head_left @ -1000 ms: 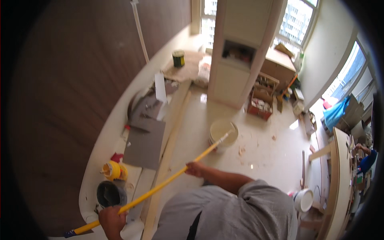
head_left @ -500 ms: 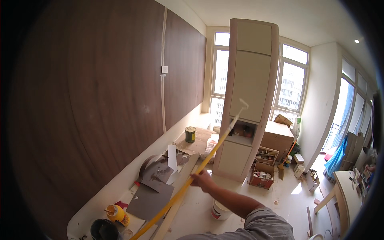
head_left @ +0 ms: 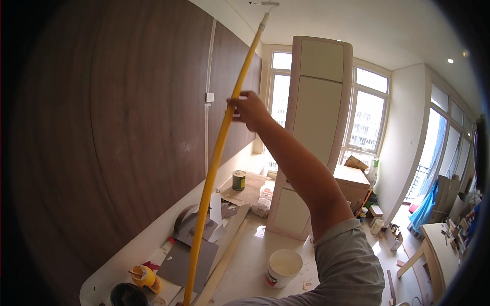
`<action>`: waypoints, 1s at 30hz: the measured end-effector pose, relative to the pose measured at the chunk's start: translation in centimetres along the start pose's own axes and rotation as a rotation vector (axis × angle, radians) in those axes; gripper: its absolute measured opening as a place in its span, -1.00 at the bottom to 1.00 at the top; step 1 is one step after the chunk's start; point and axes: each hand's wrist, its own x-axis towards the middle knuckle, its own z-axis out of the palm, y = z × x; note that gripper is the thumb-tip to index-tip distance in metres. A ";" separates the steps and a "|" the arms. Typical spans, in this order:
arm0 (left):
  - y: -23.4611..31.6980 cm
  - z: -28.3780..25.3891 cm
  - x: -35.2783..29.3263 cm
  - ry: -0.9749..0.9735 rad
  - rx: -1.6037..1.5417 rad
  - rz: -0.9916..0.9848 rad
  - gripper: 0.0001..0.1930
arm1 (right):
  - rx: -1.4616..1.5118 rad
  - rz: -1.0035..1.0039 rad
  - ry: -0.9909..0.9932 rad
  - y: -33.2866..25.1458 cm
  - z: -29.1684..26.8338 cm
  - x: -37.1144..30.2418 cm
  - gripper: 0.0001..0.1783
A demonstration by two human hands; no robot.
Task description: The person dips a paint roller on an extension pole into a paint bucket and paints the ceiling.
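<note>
A long yellow pole (head_left: 210, 176) rises steeply from the lower edge. Its upper end carries a paint roller (head_left: 270, 3), pale and thin, up at the white ceiling, partly cut off by the frame. My right hand (head_left: 249, 111) is raised in front of the brown wall panel, its fingers closed around the pole's upper half. A sliver of what seems to be my left hand (head_left: 179, 304) shows beside the pole at the lower edge; its fingers are hidden. On the floor below my right arm stands a white bucket (head_left: 284, 269) with pale contents.
A tall cream cabinet (head_left: 319, 107) stands ahead. On the low ledge at left lie grey sheets (head_left: 179, 262), a yellow bottle (head_left: 146, 278), a dark container (head_left: 127, 295) and a green can (head_left: 239, 180). A wooden table (head_left: 434, 245) with tools stands at right.
The pole has swung up and left, its roller moving from in front of the cabinet to the ceiling. My right arm has risen with it, and more of the bucket shows.
</note>
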 end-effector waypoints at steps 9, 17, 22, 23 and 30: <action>15.2 -1.8 10.0 0.203 -0.115 0.452 -0.52 | 0.106 -0.016 -0.105 -8.6 3.4 3.2 -0.66; 19.9 0.4 15.6 0.246 -0.179 0.596 -0.45 | 0.171 -0.032 -0.052 -8.1 1.8 7.6 -0.66; 23.4 1.2 18.6 0.053 -0.277 0.448 -0.38 | 0.213 -0.086 -0.010 -7.0 -0.4 11.5 -0.67; 24.2 1.7 19.4 0.060 -0.277 0.449 -0.38 | 0.217 -0.082 -0.023 -6.9 -0.8 12.2 -0.67; 28.5 4.3 26.4 0.121 -0.238 0.652 -0.42 | 0.207 -0.149 -0.071 -5.9 -3.7 15.3 -0.52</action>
